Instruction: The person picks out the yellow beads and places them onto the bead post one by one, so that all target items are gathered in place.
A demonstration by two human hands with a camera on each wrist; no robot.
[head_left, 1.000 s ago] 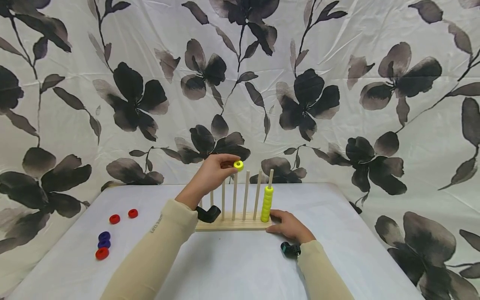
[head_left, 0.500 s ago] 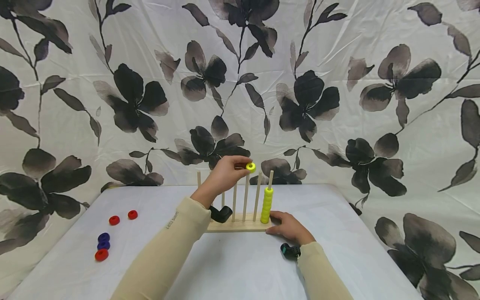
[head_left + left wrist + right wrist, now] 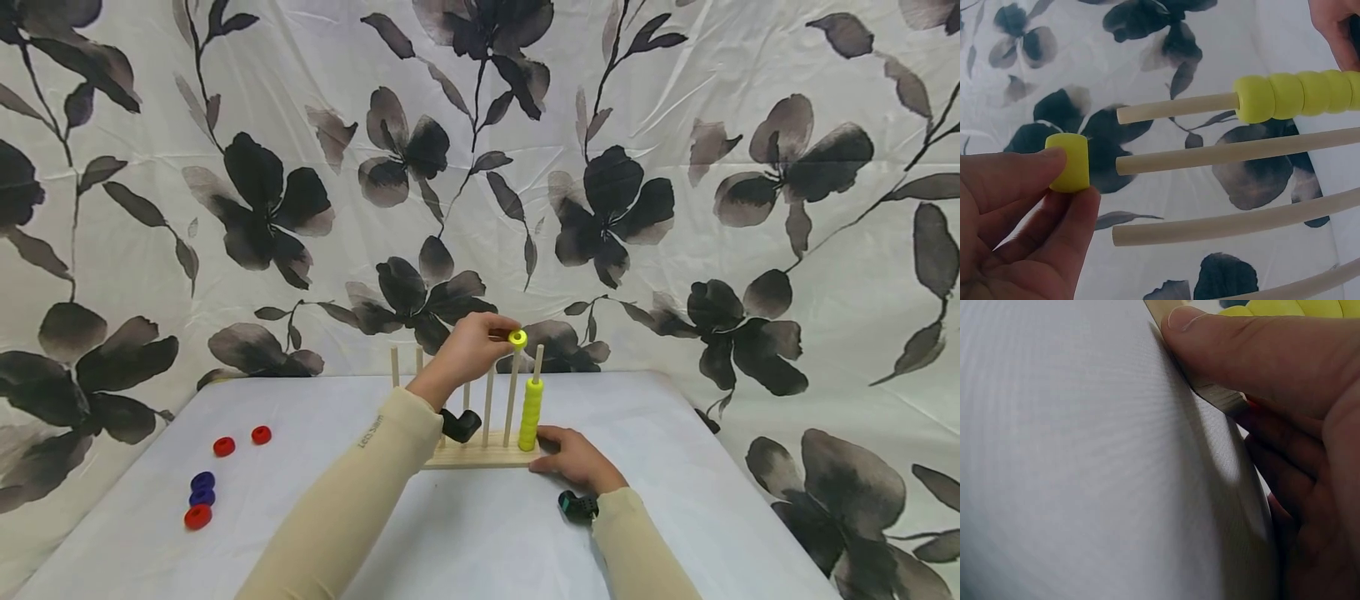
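My left hand point(image 3: 471, 348) pinches a yellow bead point(image 3: 517, 339) between thumb and fingers, level with the tip of the peg point(image 3: 512, 400) second from the right. In the left wrist view a gap separates that bead point(image 3: 1072, 164) from the peg ends. Several yellow beads point(image 3: 530, 417) are stacked on the rightmost peg point(image 3: 1172, 107), whose top stands bare. Both pegs rise from a wooden base point(image 3: 480, 456), partly hidden behind my left wrist. At the base's right end my right hand point(image 3: 576, 458) holds on, thumb on the front edge point(image 3: 1219, 397) in the right wrist view.
To the left on the white-covered table point(image 3: 300, 500) lie two red beads point(image 3: 223, 447) apart from each other. Closer to me, two blue beads point(image 3: 202, 497) and another red bead point(image 3: 198, 517) sit in a row. A floral cloth point(image 3: 450, 208) hangs behind the table.
My left hand has carried the yellow bead to the right across the peg tops, to the peg beside the yellow stack. The right hand has stayed at the base's end.
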